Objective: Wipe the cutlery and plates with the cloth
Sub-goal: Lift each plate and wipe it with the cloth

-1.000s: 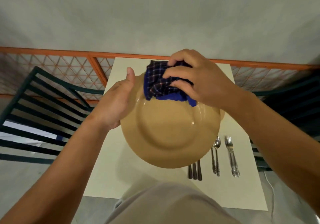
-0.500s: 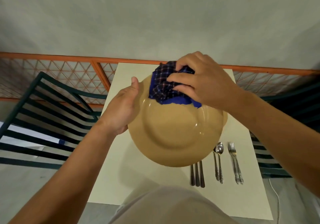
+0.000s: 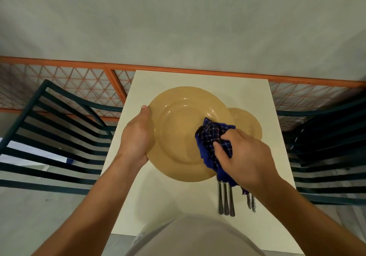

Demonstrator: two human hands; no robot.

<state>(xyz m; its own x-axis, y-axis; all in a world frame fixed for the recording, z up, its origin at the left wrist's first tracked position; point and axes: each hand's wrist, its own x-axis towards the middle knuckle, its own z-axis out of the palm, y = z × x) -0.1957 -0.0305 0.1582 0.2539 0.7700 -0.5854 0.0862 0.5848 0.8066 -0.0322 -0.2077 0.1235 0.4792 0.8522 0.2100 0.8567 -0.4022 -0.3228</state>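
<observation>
I hold a large tan plate (image 3: pixel 178 129) above the table, its face toward me. My left hand (image 3: pixel 136 137) grips its left rim, thumb on top. A bunched blue checked cloth (image 3: pixel 213 139) is pressed against the plate's right side by my right hand (image 3: pixel 243 156). A second tan plate (image 3: pixel 247 125) lies on the table behind, mostly hidden. Three cutlery handles (image 3: pixel 225 200) lie side by side on the table below the plate. More cutlery (image 3: pixel 251 202) peeks out under my right wrist.
The small cream table (image 3: pixel 178 206) stands against an orange mesh railing (image 3: pixel 69 77). A dark slatted chair (image 3: pixel 55 137) stands to the left and another (image 3: pixel 324 148) to the right. My lap fills the bottom edge.
My right hand has swept the cloth from the plate's far rim down to its near right side. The plate now shows its far rim uncovered.
</observation>
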